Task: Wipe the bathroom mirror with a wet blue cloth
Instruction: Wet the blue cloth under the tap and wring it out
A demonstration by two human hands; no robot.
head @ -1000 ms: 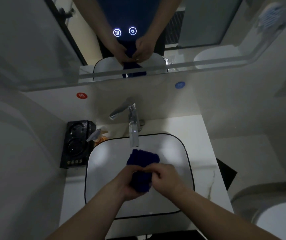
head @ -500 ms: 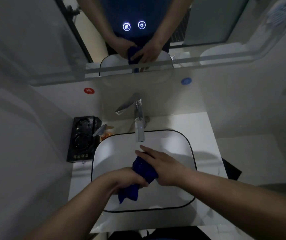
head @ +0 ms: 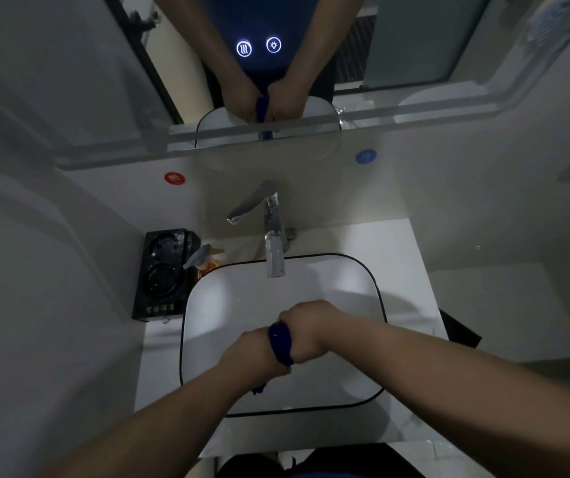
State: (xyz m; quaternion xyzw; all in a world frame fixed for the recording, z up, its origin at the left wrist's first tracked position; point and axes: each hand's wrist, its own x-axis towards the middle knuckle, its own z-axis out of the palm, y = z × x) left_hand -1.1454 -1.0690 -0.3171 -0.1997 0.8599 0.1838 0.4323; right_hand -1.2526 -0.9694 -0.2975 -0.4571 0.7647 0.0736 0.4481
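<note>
Blue cloth [head: 281,343] sits lower centre of the frame, bunched into a tight roll between both fists over the white sink [head: 207,305]. Left hand [head: 254,355] clenched around its lower end, a small tail of fabric poking out beneath; right hand [head: 306,327] clenched around the upper end, the two fists touching. Looks like wringing. Tap [head: 270,232] just above the hands; whether water runs, cannot tell. Mirror [head: 70,81] across the top of the frame, untouched by the cloth. Judgement: wetting seems done, wiping not yet begun, so nearly all of the task remains.
</note>
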